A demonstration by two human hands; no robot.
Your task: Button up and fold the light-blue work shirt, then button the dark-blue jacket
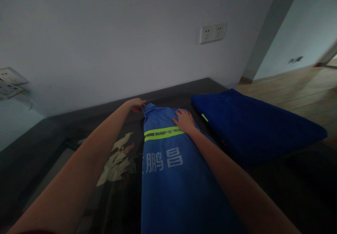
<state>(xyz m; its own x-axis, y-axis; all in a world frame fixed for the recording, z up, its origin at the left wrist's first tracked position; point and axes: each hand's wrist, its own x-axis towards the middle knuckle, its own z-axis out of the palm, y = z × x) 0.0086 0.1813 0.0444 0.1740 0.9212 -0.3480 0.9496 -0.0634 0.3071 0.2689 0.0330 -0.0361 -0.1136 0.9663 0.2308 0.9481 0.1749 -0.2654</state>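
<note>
A blue work jacket with white lettering and a yellow-green reflective stripe lies folded lengthwise on a dark surface. At its far left corner, by the collar end, my left hand pinches the cloth between closed fingers. My right hand rests flat on the jacket near its far right edge, just over the stripe, with the fingers stretched out. Part of the jacket's right side is hidden under my right forearm.
To the right lies a darker blue folded garment with a small yellow-green strip on its edge. A pale picture shows on the dark surface at left. Behind stands a white wall with sockets; tiled floor extends right.
</note>
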